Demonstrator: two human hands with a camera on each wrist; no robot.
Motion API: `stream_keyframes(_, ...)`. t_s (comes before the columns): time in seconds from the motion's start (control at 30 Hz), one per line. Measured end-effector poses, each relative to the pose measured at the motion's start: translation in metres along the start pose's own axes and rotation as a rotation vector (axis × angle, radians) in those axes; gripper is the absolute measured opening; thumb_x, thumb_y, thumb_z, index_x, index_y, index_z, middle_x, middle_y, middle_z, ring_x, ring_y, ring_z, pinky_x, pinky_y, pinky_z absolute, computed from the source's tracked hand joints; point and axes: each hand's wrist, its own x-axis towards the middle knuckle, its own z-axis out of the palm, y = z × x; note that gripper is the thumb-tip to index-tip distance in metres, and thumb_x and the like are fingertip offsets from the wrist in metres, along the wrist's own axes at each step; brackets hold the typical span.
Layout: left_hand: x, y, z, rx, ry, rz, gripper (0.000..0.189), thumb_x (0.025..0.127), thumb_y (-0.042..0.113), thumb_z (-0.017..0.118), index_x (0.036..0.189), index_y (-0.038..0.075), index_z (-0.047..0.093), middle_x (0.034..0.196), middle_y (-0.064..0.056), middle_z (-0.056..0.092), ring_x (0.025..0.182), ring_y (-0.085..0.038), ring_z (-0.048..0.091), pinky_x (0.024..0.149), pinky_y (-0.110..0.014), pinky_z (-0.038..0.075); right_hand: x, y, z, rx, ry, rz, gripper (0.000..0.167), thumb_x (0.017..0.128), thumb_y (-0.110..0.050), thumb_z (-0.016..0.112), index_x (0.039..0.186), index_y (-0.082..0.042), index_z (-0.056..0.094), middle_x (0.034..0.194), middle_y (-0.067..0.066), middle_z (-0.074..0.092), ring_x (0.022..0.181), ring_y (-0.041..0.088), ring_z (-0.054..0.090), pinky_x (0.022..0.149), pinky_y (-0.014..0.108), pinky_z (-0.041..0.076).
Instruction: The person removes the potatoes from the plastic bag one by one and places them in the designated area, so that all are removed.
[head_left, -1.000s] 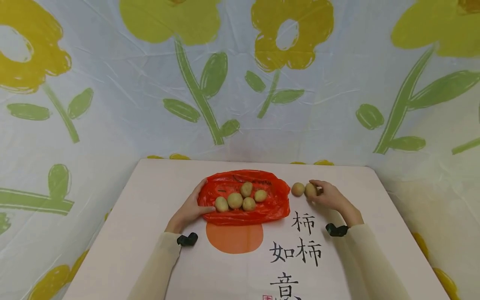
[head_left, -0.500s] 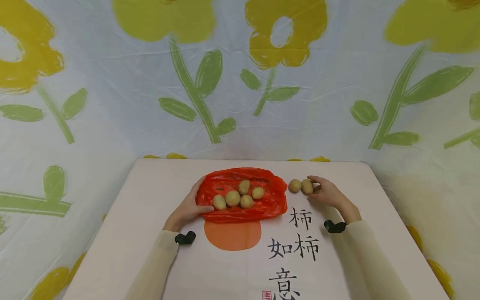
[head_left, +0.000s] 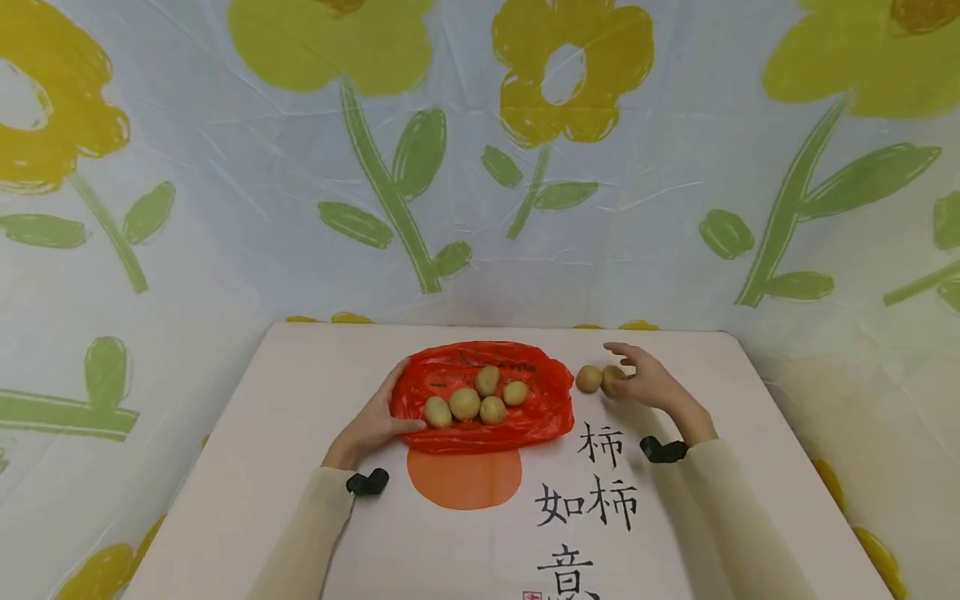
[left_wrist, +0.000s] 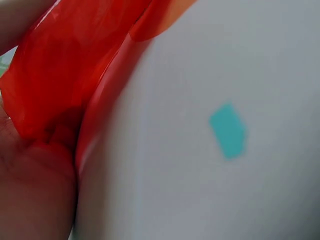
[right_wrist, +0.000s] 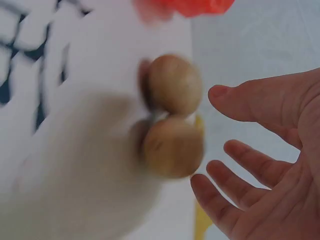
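Observation:
A red plastic bag [head_left: 551,404] lies spread on the table with several round, yellowish-brown potatoes [head_left: 465,404] grouped on it. My left hand [head_left: 366,429] grips the bag's left end, the thumb along its front side and the fingers round behind. Red film covers part of that hand in the left wrist view. Right of the bag, two more potatoes stand side by side, one potato [head_left: 588,379] nearer the bag and the other potato [head_left: 611,380] by my right hand [head_left: 651,385]. In the right wrist view that hand's fingers are spread, with nothing held between them.
The pale tabletop [head_left: 300,367] carries an orange round print [head_left: 465,483] and black brush characters [head_left: 588,500]. Behind it hangs a flower-patterned cloth [head_left: 637,233]. A small dark device [head_left: 367,482] sits at the left wrist and a similar device [head_left: 663,450] at the right.
My right hand has let go of the right-hand potato: its fingers have lifted and spread above it, leaving the pair together. The left hand keeps its place on the bag.

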Motion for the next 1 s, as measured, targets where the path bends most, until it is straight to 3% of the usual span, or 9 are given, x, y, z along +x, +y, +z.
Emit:
stream_keyframes(0.37, 0.000, 0.001, 0.000, 0.020, -0.045, -0.049, 0.123, 0.075, 0.019, 0.092, 0.166, 0.036, 0.010, 0.174, -0.001, 0.005, 0.160, -0.033, 0.003, 0.127, -0.061, 0.013, 0.029, -0.057, 0.002, -0.005, -0.014, -0.074, 0.065, 0.095, -0.011, 0.068, 0.154, -0.003, 0.042, 0.157, 0.024, 0.042, 0.140, 0.053, 0.039, 0.110, 0.068, 0.041)
stream_keyframes(0.63, 0.002, 0.004, 0.002, 0.036, -0.052, -0.061, 0.124, 0.074, 0.024, 0.092, 0.166, 0.037, 0.010, 0.173, -0.002, 0.006, 0.160, -0.034, 0.004, 0.126, -0.062, 0.016, 0.051, -0.090, 0.022, 0.115, -0.043, -0.153, 0.067, 0.094, -0.007, 0.071, 0.154, -0.002, 0.042, 0.157, 0.024, 0.042, 0.142, 0.051, 0.039, 0.112, 0.065, 0.041)
stream_keyframes(0.87, 0.003, 0.005, 0.003, 0.048, -0.037, -0.088, 0.119, 0.078, 0.031, 0.090, 0.165, 0.038, 0.010, 0.173, -0.001, 0.006, 0.160, -0.033, 0.004, 0.126, -0.062, 0.014, 0.071, -0.110, 0.043, 0.097, -0.102, -0.192, 0.067, 0.096, -0.009, 0.071, 0.156, -0.003, 0.040, 0.158, 0.020, 0.041, 0.142, 0.049, 0.039, 0.114, 0.061, 0.041)
stream_keyframes(1.0, 0.003, 0.004, 0.002, 0.057, -0.023, -0.069, 0.121, 0.079, 0.030, 0.090, 0.166, 0.036, 0.006, 0.174, -0.001, 0.006, 0.160, -0.033, 0.004, 0.127, -0.061, 0.012, 0.081, -0.119, 0.053, 0.083, -0.108, -0.226, 0.065, 0.096, -0.010, 0.071, 0.154, -0.003, 0.044, 0.156, 0.020, 0.045, 0.140, 0.049, 0.044, 0.113, 0.060, 0.043)
